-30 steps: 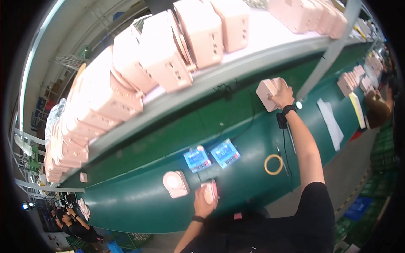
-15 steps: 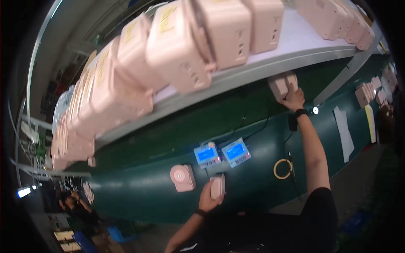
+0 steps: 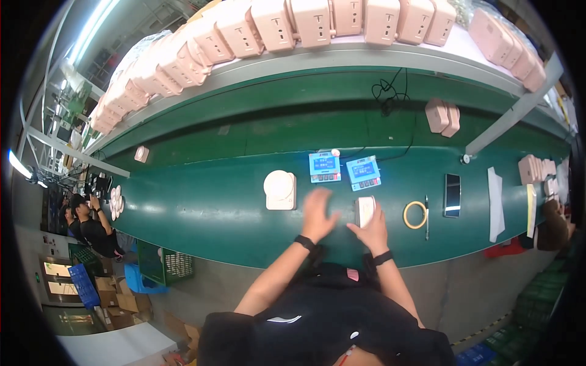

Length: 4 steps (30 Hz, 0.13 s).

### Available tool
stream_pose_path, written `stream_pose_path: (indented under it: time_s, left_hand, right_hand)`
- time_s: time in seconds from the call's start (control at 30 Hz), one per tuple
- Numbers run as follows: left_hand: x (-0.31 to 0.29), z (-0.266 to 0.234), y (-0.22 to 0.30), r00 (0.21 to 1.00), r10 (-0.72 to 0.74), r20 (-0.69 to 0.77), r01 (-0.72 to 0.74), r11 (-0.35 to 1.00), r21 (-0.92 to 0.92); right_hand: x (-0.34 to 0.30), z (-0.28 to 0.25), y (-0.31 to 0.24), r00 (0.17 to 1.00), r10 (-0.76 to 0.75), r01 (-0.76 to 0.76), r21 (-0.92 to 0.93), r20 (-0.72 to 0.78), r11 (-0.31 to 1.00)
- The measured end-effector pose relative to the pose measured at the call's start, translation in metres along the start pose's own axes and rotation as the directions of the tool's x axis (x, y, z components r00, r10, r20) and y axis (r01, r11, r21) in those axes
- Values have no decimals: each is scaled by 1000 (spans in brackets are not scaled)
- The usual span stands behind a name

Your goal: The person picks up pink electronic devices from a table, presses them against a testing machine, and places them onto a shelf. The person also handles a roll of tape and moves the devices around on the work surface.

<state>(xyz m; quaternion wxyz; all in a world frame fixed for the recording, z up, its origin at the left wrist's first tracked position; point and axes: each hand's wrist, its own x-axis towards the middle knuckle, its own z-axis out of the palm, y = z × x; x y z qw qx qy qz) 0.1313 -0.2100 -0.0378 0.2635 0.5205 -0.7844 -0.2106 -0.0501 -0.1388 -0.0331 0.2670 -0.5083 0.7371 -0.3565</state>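
My right hand (image 3: 372,233) is closed around a small pale pink box-shaped device (image 3: 365,211), standing on or just above the green bench. To its left, my left hand (image 3: 318,216) is empty and slightly blurred, with thumb and fingers apart. Just beyond that hand lies a pale pink unit (image 3: 281,190) with a round disc on top. Two small blue meters with lit screens, a left one (image 3: 325,167) and a right one (image 3: 364,173), sit side by side beyond my hands.
A yellow ring (image 3: 415,215), a pen (image 3: 426,218) and a dark phone (image 3: 452,195) lie to the right. Pink boxes (image 3: 443,117) rest at the back right. A raised shelf (image 3: 342,56) with several pink cases spans the far side. A co-worker (image 3: 91,226) is at far left.
My right hand has come back from the pink boxes at the back and now grips a small pink device. My left hand, which held one, is empty. The view has shifted.
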Motion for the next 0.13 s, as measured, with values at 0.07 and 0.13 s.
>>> stream_pose_path:
  time_s: [0.07,0.13]
  left_hand:
    - [-10,-25,-33,924,-275,-265,319,937,143]
    - [-23,-33,-56,816,-395,-422,493,857,150]
  right_hand:
    - [-1,-3,-3,988,128,-123,-53,91,991]
    - [-6,-7,-5,973,189,-179,-85,133,980]
